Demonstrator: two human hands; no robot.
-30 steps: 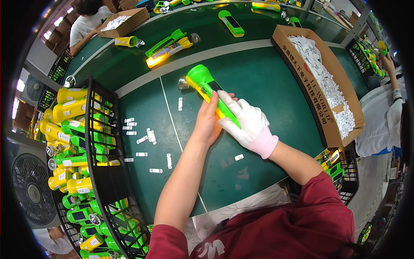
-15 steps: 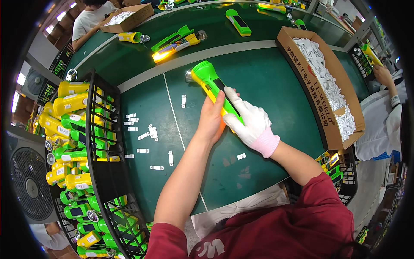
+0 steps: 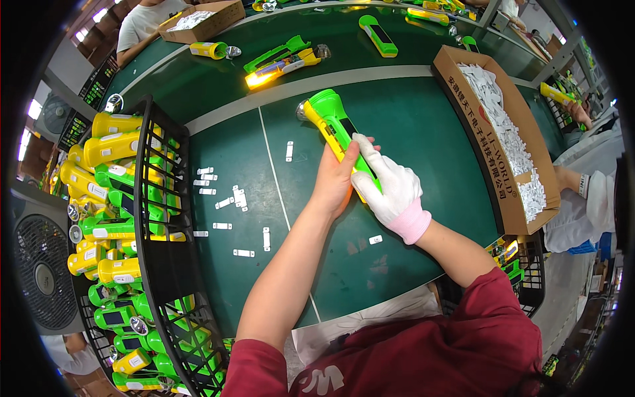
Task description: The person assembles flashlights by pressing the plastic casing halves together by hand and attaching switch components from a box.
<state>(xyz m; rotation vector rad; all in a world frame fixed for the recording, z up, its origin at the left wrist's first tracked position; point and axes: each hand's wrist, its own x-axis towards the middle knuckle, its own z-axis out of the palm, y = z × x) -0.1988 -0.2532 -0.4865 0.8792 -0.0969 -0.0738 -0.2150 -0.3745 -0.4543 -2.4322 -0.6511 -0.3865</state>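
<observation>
Over the middle of the green table I hold a green and yellow flashlight [image 3: 334, 122], tilted with its wide head pointing away to the upper left. A silver reflector cup [image 3: 302, 110] sticks out beside the head. My bare left hand [image 3: 334, 175] is wrapped round the body from the left and below. My right hand [image 3: 391, 188], in a white glove with a pink cuff, grips the body from the right, thumb and fingers on the green shell. Several small white plastic strips [image 3: 238, 197] lie on the table to the left; another white piece [image 3: 376, 239] lies nearer me.
At left stands a black crate [image 3: 142, 198] full of flashlights. A cardboard box [image 3: 473, 145] of small white parts lies at right. Beyond the table, a green belt [image 3: 344, 40] carries flashlights, one opened and lit [image 3: 278, 71]. Co-workers sit at far left and right.
The flashlight and both hands stay together, shifting slightly within the picture as the whole view moves a little. At right, a co-worker's hand with a flashlight has moved.
</observation>
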